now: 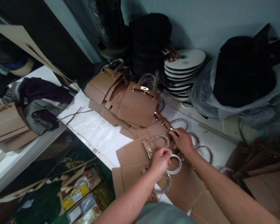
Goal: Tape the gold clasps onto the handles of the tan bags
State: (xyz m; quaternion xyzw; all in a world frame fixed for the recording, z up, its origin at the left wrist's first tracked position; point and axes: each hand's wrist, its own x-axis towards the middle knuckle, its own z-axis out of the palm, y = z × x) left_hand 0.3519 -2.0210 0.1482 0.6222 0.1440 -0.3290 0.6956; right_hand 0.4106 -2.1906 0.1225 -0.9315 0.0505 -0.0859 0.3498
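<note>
My left hand point(160, 162) is closed on a roll of white tape point(179, 165), whose ring sticks out to the right of the fingers. My right hand point(182, 141) reaches further forward, its fingers pinched at the gold clasp point(170, 127) of a tan bag panel point(157, 129). What lies between those fingertips, if anything, is too small to make out. Under and around both hands lie more flat tan bag pieces point(130, 152) with gold hardware and looped handles point(162, 137) in clear wrapping.
A pile of tan bag pieces point(137, 107) lies ahead on the white table point(88, 130). Behind it stand stacked white reels point(185, 59) and a black bundle in clear plastic point(245, 74). A box of supplies point(77, 196) sits low at left; bunched clothing point(44, 99) lies on another table.
</note>
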